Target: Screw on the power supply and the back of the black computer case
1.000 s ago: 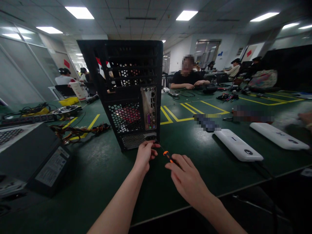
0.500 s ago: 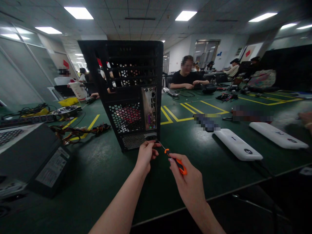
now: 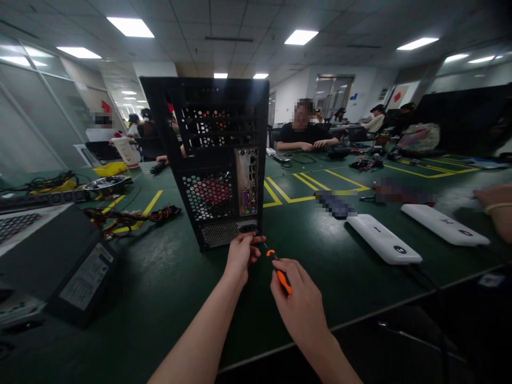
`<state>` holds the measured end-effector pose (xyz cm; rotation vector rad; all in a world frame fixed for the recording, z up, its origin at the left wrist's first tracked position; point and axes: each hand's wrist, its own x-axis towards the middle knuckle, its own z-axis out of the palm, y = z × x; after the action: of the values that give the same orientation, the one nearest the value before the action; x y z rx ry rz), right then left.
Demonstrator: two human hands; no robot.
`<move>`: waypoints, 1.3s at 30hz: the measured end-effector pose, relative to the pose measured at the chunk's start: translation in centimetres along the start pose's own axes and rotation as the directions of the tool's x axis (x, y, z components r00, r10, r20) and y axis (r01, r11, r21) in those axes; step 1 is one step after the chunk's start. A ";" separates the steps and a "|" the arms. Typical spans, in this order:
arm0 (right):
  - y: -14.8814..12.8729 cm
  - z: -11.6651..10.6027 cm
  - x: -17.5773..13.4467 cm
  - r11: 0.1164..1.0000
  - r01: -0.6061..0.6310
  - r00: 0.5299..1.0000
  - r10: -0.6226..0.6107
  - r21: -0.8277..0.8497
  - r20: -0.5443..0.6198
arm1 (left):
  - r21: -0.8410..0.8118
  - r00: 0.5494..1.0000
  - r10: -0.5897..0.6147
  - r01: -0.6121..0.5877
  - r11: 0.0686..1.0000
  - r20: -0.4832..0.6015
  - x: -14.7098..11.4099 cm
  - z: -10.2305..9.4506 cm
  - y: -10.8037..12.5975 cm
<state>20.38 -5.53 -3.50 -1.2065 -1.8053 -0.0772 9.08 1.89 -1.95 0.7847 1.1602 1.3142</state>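
A black computer case [image 3: 224, 160] stands upright, its back panel facing me. At its lower right corner is my left hand [image 3: 240, 257], fingers bent and gathered by the power socket [image 3: 247, 228]. Whatever these fingertips hold is too small to make out. My right hand [image 3: 300, 296] is closed around the orange and black handle of a screwdriver [image 3: 283, 278]. The thin shaft points up and left to the case's lower right edge, beside my left fingertips. Its tip is partly hidden.
On the left sit a grey power supply unit [image 3: 76, 266] and bundled cables [image 3: 136, 214]. Two white power banks [image 3: 382, 240] lie on the right of the green table [image 3: 168, 298]. Another person [image 3: 306, 133] sits across; someone's hand [image 3: 496, 205] rests at the far right.
My right hand and the screwdriver have shifted slightly left, and the handle stands steeper. My left hand stays by the case corner. The view has tilted a little. At far right, another person's hand shows more.
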 end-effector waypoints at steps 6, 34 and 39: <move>-0.1 -0.4 0.0 0.983 -0.179 0.980 0.176 0.037 0.090 | 0.002 1.000 0.015 -0.015 1.000 0.002 -0.1 0.0 0.0; -0.3 -0.6 0.3 0.975 -0.208 0.976 0.202 0.075 0.078 | -0.049 0.996 0.000 -0.005 0.999 -0.090 0.7 0.0 0.2; -0.4 -0.5 0.2 0.996 -0.061 0.997 0.064 -0.057 0.045 | -0.064 0.998 -0.045 0.042 0.997 -0.045 0.4 0.1 0.5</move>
<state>20.39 -5.87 -2.90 -1.3135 -1.8146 -0.0645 8.93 2.38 -1.54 0.6832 1.1604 1.3323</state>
